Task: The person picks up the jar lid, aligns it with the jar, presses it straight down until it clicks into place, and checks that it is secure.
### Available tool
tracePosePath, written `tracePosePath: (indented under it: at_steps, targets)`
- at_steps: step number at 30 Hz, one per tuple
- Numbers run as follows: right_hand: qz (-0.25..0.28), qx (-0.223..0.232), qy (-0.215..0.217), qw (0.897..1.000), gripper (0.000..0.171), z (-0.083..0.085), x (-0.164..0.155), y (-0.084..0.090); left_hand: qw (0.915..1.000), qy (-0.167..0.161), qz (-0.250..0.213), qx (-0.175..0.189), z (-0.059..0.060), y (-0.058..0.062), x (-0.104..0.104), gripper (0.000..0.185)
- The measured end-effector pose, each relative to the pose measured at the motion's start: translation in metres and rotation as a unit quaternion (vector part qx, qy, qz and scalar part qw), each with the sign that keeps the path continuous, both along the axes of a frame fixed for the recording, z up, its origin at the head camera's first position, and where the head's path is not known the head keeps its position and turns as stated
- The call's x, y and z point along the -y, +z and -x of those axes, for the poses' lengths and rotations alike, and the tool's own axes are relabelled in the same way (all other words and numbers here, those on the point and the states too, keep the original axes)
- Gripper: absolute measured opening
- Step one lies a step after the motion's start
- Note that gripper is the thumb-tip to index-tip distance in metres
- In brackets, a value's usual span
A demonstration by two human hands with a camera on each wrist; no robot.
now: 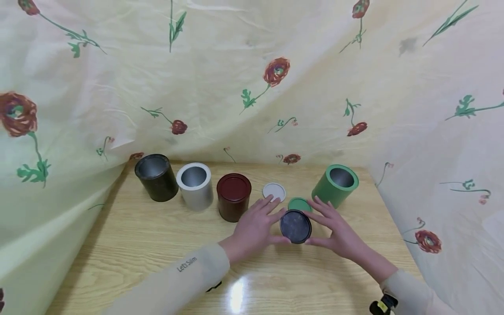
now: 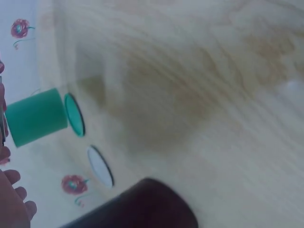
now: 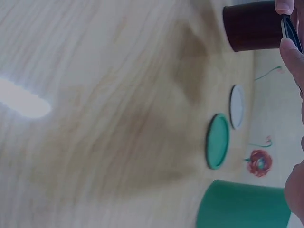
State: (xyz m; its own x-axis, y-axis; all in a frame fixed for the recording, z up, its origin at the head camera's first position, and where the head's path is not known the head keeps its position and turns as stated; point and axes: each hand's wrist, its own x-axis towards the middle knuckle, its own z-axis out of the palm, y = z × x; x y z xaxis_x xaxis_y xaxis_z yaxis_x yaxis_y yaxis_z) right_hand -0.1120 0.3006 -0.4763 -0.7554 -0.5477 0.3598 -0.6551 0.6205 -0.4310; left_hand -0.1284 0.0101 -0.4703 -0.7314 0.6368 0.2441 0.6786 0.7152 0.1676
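Observation:
Both my hands hold a round black lid (image 1: pixel 295 226) between them, just above the wooden table (image 1: pixel 157 249). The left hand (image 1: pixel 277 226) pinches its left edge with thumb and fingers. On its right edge my right hand (image 1: pixel 315 228) does the same. The right wrist view shows the lid's rim (image 3: pixel 290 31) between fingers (image 3: pixel 292 52). Just behind the lid lie a green lid (image 1: pixel 298 203) and a white lid (image 1: pixel 274 191), both flat. An open green can (image 1: pixel 335 185) stands behind the right hand.
Left of the hands stand a dark red can (image 1: pixel 234 197) with its lid on, an open white can (image 1: pixel 194 186) and an open black can (image 1: pixel 156 177). Flowered cloth (image 1: pixel 252 87) hangs behind and at both sides of the table.

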Motion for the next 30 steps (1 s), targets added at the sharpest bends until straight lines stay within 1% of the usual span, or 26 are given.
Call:
tracePosePath:
  at_steps: [3,7,10,12,15,17,19,23,25,28,30]
  targets:
    - [0.002,-0.005,0.012,1.0,0.079,0.007,0.006,0.006,0.9998,-0.001,-0.013,-0.012,0.003,0.01,0.008,0.082]
    - [0.004,-0.005,0.021,1.0,0.081,0.016,0.018,0.015,0.9992,-0.003,-0.025,-0.03,0.008,0.022,0.022,0.081]
    - [0.002,0.003,0.018,1.0,0.082,0.021,0.029,0.021,0.999,-0.003,-0.033,-0.03,0.011,0.029,0.033,0.081]
    - [0.002,0.006,0.016,1.0,0.082,0.025,0.037,0.026,0.9991,-0.001,-0.031,-0.03,0.014,0.035,0.041,0.082]
    - [0.002,0.007,0.018,1.0,0.081,0.032,0.05,0.033,0.9993,0.007,-0.03,-0.02,0.017,0.044,0.054,0.083]
    - [0.004,0.007,0.022,1.0,0.082,0.038,0.057,0.038,0.9992,0.01,-0.035,-0.018,0.019,0.048,0.061,0.083]
    - [0.008,0.01,0.027,1.0,0.083,0.043,0.064,0.042,0.9985,0.01,-0.047,-0.024,0.023,0.052,0.069,0.083]
    - [0.014,0.014,0.037,0.999,0.083,0.054,0.079,0.05,0.9959,0.01,-0.063,-0.064,0.03,0.057,0.083,0.082]
    - [0.013,0.016,0.039,0.999,0.083,0.06,0.087,0.054,0.9948,0.015,-0.063,-0.079,0.032,0.06,0.09,0.082]
    - [0.011,0.021,0.04,0.999,0.082,0.067,0.098,0.059,0.9947,0.025,-0.062,-0.078,0.035,0.067,0.1,0.083]
    - [0.006,0.022,0.038,0.999,0.081,0.071,0.105,0.061,0.9954,0.032,-0.053,-0.074,0.036,0.071,0.107,0.083]
